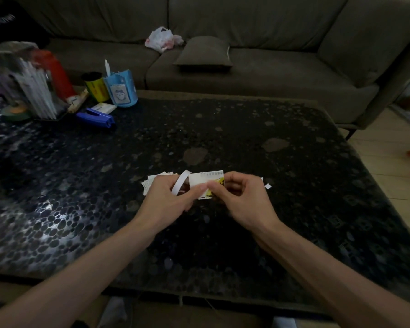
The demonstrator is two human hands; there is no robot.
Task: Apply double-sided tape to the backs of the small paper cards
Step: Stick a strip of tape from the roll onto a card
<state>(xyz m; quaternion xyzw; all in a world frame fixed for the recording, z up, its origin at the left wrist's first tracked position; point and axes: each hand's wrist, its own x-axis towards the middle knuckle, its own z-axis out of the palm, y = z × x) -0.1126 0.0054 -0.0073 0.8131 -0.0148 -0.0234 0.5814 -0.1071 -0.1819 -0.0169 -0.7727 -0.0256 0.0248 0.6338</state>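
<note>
Item: small paper card (202, 182), held just above the table (294, 174). Left hand (168, 197) pinches card and curling tape strip (180, 184); right hand (237, 197) pinches the card's right edge. Likely light, flimsy and easily creased; best held by the edges.

Blue stapler (95, 117), blue cup (121, 91), grey sofa (246, 67), cushion (204, 52).

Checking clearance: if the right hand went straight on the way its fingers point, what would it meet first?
The right hand points left, so probably the left hand, just past the paper card both hold; depth is unclear.
</note>
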